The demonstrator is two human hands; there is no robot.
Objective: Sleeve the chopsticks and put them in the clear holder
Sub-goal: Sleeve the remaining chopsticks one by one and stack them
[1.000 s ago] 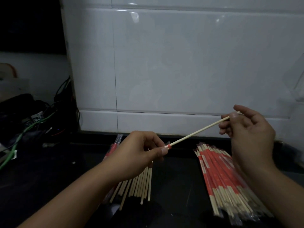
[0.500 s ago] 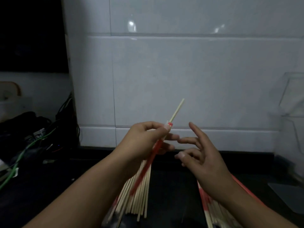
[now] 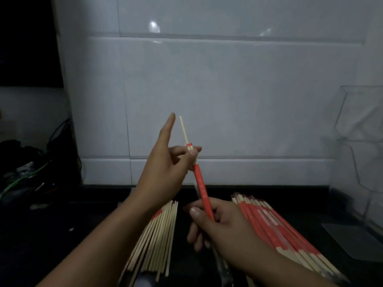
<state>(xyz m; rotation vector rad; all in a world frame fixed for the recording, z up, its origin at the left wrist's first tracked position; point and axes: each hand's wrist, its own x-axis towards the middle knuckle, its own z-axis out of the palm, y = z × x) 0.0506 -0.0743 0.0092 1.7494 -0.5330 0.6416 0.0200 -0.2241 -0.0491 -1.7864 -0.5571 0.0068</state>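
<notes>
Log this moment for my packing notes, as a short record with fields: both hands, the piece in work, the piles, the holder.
left hand: pinches sleeve top, index finger straight
right hand: grips lower sleeve
sleeved chopsticks: red, near upright, bare tip out the top
bare chopsticks: pile on the counter, left
sleeved pile: on the counter, right
clear holder: far right, contents not discernible

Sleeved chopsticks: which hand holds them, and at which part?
Both. The left hand pinches the sleeved chopsticks near the sleeve's upper end, where the bare tips stick out; the right hand grips the red sleeve lower down.
</notes>
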